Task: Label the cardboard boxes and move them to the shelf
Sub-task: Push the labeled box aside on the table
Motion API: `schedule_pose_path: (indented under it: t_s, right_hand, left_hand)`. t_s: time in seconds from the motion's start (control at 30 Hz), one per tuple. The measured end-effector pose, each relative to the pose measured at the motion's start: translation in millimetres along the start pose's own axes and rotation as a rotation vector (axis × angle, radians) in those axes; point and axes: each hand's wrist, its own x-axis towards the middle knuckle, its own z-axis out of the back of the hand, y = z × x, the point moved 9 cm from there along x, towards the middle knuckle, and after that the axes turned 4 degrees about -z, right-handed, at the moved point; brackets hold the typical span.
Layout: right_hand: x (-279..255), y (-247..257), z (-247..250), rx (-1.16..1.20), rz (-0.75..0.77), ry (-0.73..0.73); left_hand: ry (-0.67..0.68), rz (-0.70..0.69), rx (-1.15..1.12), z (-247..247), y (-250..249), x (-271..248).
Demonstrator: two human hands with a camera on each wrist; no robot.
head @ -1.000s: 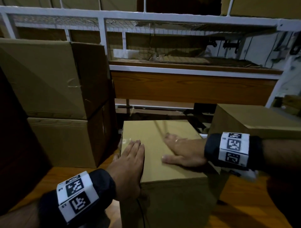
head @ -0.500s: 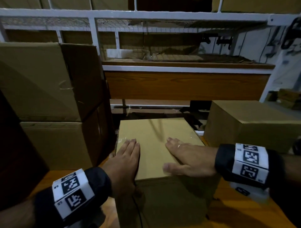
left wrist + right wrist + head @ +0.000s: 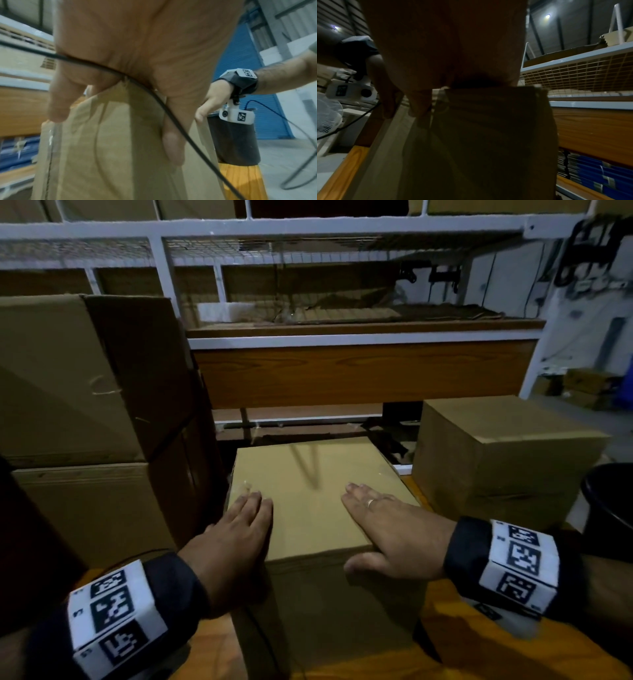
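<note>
Brown, tape-sealed cardboard box (image 3: 308, 494) stands on the orange wooden bench (image 3: 507, 655), before the white metal shelf (image 3: 359, 340). Left hand (image 3: 236, 539) and right hand (image 3: 397, 529) lie flat on its top, fingers (image 3: 253, 501) straight and close together, thumbs over the near edge.

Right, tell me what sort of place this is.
Most likely a warehouse or stockroom. Plain cardboard boxes are stacked on the left, a white metal shelf rack with wire mesh stands behind them, and the right wrist view shows a high roof with ceiling lights.
</note>
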Motion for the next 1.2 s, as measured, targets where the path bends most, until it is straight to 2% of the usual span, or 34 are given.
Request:
schedule_pose_path:
  t_s: [0.27, 0.4, 0.9, 1.07, 1.2]
  right_hand:
    - [10, -31, 1, 0.032, -0.079, -0.036]
    - [16, -46, 2, 0.032, -0.125, -0.076]
    - [22, -125, 5, 0.061, -0.359, -0.258]
    - [27, -155, 7, 0.06, -0.433, -0.318]
    - [31, -174, 6, 0.062, -0.459, -0.353]
  left_hand:
    - [-0.071, -0.002, -0.031, 1, -3, 14]
    - [-0.172, -0.043, -0.016, 15, -15, 27]
    - [-0.39, -0.199, -0.018, 46, -62, 121]
    - [-0.407, -0.129, -0.022, 49, -79, 152]
    - [-0.489, -0.092, 0.066, 53, -93, 167]
